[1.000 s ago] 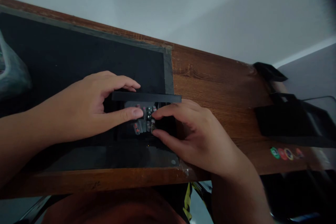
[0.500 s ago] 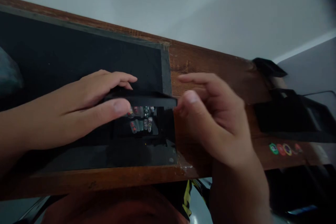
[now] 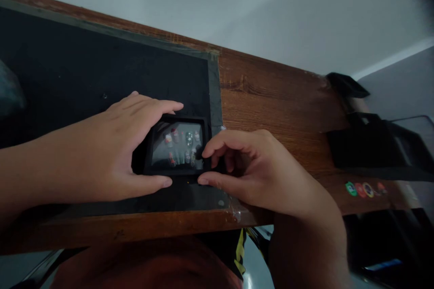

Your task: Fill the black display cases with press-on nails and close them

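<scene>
A small black box (image 3: 148, 168) with a clear window in its lid lies on the black mat. Through the window (image 3: 181, 146) I see two rows of decorated press-on nails. My left hand (image 3: 118, 144) spans the box from the left, thumb along its near edge and fingers along its far edge, gripping it loosely. At the right side, my right hand (image 3: 251, 167) has curled fingers on the box: the index finger touches the right edge and the thumb is by the near right corner.
The black mat (image 3: 84, 63) is taped to a wooden table (image 3: 271, 90). A clear plastic bundle (image 3: 10, 92) sits at the left edge. Black stands or boxes (image 3: 366, 144) are at the right, with round coloured stickers (image 3: 359, 188) near them. A pale wall rises behind.
The windowed lid, tilted up before, now lies flat over the nails. My right hand has come left and down onto the box's right edge. My left thumb has dropped to the near edge.
</scene>
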Motion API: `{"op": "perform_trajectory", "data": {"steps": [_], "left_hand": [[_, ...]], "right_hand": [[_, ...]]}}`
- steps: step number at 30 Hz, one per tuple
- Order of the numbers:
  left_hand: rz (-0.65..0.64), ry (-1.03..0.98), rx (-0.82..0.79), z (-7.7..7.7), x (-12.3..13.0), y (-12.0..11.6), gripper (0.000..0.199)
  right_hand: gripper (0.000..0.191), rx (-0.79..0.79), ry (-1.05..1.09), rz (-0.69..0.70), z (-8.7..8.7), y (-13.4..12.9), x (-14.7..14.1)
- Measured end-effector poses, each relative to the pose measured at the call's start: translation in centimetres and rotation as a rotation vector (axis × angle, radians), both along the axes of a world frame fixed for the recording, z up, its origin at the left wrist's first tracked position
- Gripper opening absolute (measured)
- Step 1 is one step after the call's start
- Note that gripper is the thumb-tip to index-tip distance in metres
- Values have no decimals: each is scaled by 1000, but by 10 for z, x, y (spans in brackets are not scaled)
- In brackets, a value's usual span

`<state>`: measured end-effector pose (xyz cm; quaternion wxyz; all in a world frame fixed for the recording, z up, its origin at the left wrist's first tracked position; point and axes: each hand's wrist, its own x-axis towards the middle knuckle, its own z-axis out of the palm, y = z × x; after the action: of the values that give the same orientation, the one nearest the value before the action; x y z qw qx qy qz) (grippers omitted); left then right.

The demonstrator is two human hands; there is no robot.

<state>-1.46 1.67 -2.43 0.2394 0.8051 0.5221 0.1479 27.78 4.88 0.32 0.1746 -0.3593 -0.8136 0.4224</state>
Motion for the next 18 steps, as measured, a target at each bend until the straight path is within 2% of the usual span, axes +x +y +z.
{"op": "perform_trajectory", "data": {"steps": [6, 10, 18], "left_hand": [[18, -20, 31, -5, -2, -3, 111], [-16, 7, 97, -9, -7, -6, 109], [-12, 18, 116, -9, -3, -7, 106]], "right_hand": [[26, -40, -25, -24, 2, -2, -1], [28, -40, -24, -22, 0, -2, 0], [30, -10, -35, -7, 0, -1, -1]]}}
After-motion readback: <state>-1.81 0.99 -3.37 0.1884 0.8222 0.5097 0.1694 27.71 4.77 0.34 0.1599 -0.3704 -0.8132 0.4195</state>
